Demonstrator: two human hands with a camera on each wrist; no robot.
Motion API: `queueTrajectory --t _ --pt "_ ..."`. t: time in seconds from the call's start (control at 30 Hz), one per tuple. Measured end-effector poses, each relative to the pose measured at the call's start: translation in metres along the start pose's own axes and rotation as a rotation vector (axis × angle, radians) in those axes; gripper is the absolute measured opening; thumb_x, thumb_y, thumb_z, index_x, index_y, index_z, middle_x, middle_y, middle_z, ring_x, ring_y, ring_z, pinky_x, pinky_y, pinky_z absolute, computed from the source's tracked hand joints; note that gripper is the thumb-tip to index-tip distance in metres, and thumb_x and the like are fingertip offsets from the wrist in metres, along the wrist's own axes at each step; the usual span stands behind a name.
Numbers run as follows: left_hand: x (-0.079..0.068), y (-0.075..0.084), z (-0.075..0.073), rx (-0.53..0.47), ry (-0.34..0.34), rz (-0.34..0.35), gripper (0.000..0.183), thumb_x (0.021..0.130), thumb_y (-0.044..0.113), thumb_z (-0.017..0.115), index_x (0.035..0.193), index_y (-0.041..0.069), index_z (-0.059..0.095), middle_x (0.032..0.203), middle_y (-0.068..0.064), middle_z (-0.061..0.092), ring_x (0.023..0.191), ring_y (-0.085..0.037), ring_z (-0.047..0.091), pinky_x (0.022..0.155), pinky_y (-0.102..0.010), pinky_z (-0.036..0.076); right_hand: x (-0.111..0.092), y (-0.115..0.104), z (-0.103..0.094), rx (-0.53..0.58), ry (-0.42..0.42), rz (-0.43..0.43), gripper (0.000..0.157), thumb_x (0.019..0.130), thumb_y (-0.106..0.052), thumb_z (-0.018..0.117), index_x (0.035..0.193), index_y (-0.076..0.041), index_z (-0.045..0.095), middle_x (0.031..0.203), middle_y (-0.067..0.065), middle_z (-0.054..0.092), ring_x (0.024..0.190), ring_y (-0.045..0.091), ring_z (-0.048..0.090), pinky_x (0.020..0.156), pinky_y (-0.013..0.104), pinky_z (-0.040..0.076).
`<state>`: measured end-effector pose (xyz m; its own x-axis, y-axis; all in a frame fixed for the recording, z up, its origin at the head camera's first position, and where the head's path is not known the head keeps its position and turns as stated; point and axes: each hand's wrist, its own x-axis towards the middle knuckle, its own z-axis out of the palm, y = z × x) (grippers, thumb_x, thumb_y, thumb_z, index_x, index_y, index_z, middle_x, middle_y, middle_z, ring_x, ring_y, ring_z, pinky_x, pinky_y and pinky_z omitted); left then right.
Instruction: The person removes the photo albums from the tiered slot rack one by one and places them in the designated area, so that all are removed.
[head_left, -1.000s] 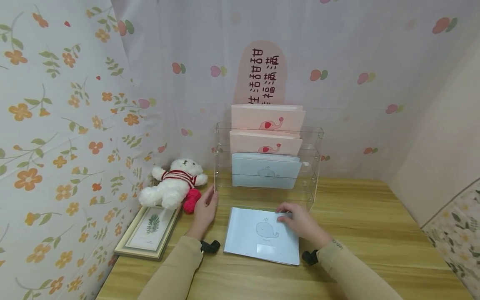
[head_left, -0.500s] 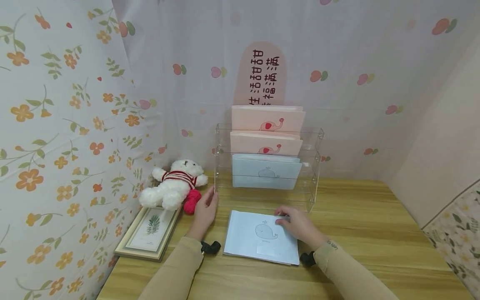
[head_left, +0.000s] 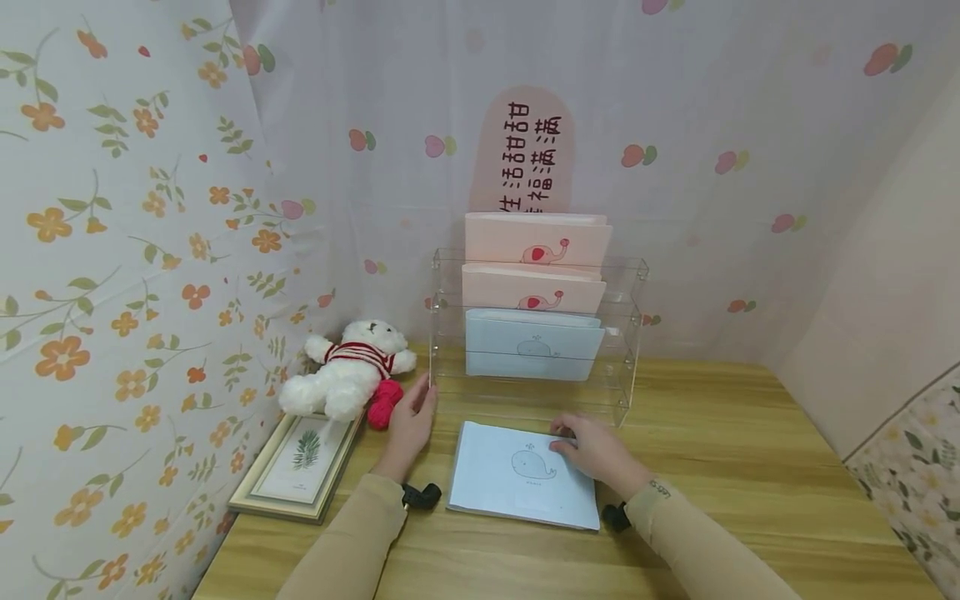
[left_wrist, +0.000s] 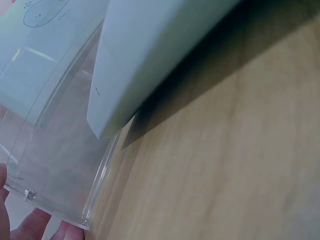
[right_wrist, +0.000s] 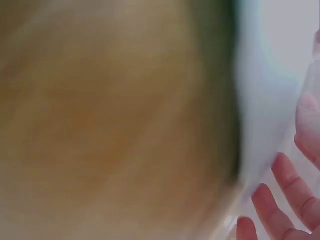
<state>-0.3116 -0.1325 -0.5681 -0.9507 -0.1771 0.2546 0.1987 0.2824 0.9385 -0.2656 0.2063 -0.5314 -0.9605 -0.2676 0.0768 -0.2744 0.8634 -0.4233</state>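
Pale-blue paper booklet with a grey line-drawn whale (head_left: 487, 492): lay on the light wood-grain table (head_left: 712, 517), just on the near side of the clear acrylic tiered rack (head_left: 525, 393).
Left hand (head_left: 411, 421): its grip was clasped on the left side of the rack; the left wrist view showed fingertips behind the clear panel.
Right hand (head_left: 600, 450): was at the booklet's far right corner, thumb over the cover, forefinger bent by the far edge; whether this grip pinched the booklet or merely touched it could not be told.
Rack tiers: a pale-pink booklet with a red elephant (head_left: 498, 240) stood farthest, a second pink elephant booklet (head_left: 495, 290) next, and a blue whale booklet (head_left: 498, 358) nearest.
Left of the rack: a white plush bear in a red-striped jersey (head_left: 348, 375) lay beside a bright-red woolly bundle (head_left: 385, 404); nearer lay a cream-framed green leaf print (head_left: 300, 471), its far edge overlapped by the bear's feet.
Sleeves: beige on both arms (head_left: 348, 537).
Far side: a pale curtain with fruit motifs (head_left: 397, 100) hung behind the rack.
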Motion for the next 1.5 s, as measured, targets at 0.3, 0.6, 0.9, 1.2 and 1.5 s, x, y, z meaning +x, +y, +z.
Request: queueTrajectory --t 0.3,0.6,0.9,1.2,1.5 --pt "0.000 -0.001 -0.001 0.023 0.012 0.003 0.047 0.112 0.034 0.066 0.153 0.012 0.067 0.147 -0.020 0.072 0.134 -0.039 0.071 0.114 -0.052 0.059 0.013 -0.024 -0.039 0.206 0.319 -0.102 0.014 0.101 -0.015 0.081 0.111 -0.005 0.077 0.107 0.011 0.076 0.099 0.028 0.073 0.085 0.040 0.065" --pt "0.000 0.001 0.000 0.020 -0.010 -0.029 0.047 0.112 0.028 0.064 0.156 0.010 0.063 0.149 -0.020 0.070 0.137 -0.040 0.069 0.117 -0.055 0.056 0.026 -0.037 -0.085 0.305 0.588 0.083 0.052 0.103 -0.024 0.079 0.139 0.005 0.056 0.138 0.027 0.056 0.121 0.046 0.058 0.102 0.056 0.054" --pt "0.001 0.000 -0.001 -0.004 -0.013 -0.032 0.047 0.112 0.026 0.066 0.156 0.011 0.064 0.149 -0.020 0.071 0.138 -0.039 0.069 0.119 -0.056 0.054 0.043 -0.032 -0.103 0.412 0.536 0.178 0.079 0.103 -0.035 0.079 0.160 0.000 0.039 0.155 0.028 0.050 0.139 0.048 0.052 0.120 0.063 0.047" --pt "0.001 -0.001 0.000 0.001 -0.003 0.004 0.046 0.112 0.025 0.066 0.155 0.009 0.064 0.147 -0.022 0.071 0.136 -0.040 0.069 0.116 -0.054 0.057 0.050 -0.036 -0.113 0.512 0.460 0.215 0.083 0.101 -0.041 0.081 0.162 -0.004 0.038 0.157 0.025 0.052 0.140 0.045 0.054 0.119 0.061 0.050" --pt "0.010 -0.018 0.001 -0.036 -0.026 -0.052 0.047 0.110 0.027 0.068 0.156 0.016 0.065 0.150 -0.016 0.071 0.141 -0.034 0.067 0.120 -0.053 0.054 0.060 -0.040 -0.111 0.499 0.416 0.196 0.076 0.100 -0.040 0.083 0.158 -0.008 0.045 0.160 0.023 0.052 0.143 0.043 0.050 0.121 0.060 0.046"
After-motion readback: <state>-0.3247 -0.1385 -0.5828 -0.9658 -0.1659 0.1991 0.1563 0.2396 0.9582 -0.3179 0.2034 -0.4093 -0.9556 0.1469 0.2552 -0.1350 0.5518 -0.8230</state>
